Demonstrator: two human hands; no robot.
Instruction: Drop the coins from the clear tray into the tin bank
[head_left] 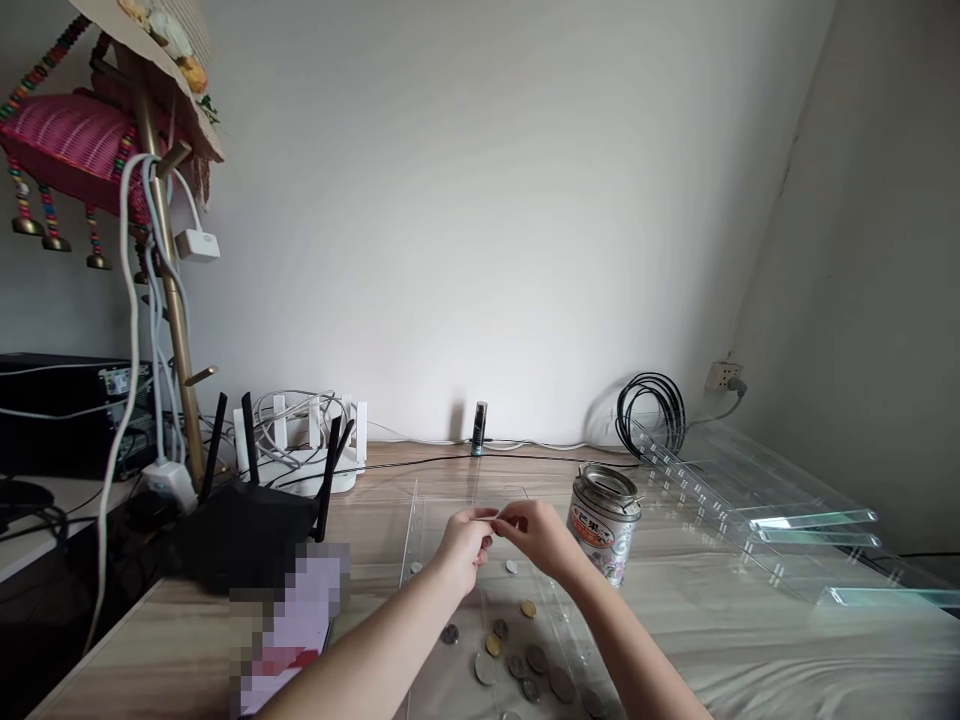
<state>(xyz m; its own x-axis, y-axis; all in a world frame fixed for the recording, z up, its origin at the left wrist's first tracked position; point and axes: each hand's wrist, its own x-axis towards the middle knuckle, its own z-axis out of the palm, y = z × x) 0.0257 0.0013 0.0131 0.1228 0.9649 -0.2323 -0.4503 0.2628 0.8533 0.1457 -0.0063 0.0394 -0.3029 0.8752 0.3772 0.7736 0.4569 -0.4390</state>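
White walls meet in a corner behind a pale wood-grain tabletop [712, 640] that fills the lower view. Both forearms reach in from the bottom edge and converge over the middle of it. The left hand [463, 545] is curled, knuckles up, and the right hand [538, 535] faces it with the wrist bent. Their fingertips meet in a narrow pinch, both hands closed small, and what sits between them is too small to make out. Under and just beyond the hands lies a clear sheet [427, 540], its far edge seeming to rise a little. Loose coins [517, 655] are scattered on it below the hands and nearer the person, with single ones just beside each wrist. Just right of the right hand stands a printed tin [604, 522], upright with its lid on. Farther right, well apart, clear acrylic racks [750, 500] lie along the wall, with a black cable coil [651, 410] and a wall socket [723, 376] behind them. Straight beyond the hands, against the wall, stands a small dark bottle [479, 428]. Left of the left hand sits a black router [247, 530] with its antennas up, and a blurred patch [292, 630] lies near the left forearm. Beyond the router a brass stand [169, 290] carries white cables and a pink basket [71, 140].
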